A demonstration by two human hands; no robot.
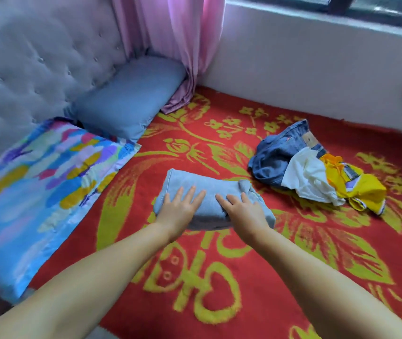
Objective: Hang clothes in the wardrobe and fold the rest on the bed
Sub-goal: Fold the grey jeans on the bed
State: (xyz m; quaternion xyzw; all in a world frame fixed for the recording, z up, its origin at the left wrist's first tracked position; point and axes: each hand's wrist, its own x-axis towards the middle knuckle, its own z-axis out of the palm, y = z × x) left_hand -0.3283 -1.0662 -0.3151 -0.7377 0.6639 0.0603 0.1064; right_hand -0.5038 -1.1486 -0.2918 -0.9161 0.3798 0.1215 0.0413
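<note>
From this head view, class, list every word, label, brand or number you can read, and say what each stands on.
No text reads clearly.
Tan patch on the crumpled blue denim jeans: too blurred to read.
Small label on the yellow crumpled garment: too small to read.
Large yellow letter-like shapes on the red patterned blanket: not legible as words.
Folded grey garment: no text visible.

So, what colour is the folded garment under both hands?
Light grey-blue, plain; the head view shows the folded garment best.

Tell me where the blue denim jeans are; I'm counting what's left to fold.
The blue denim jeans lie crumpled on the red blanket, right of centre in the head view, touching the white garment.
</note>
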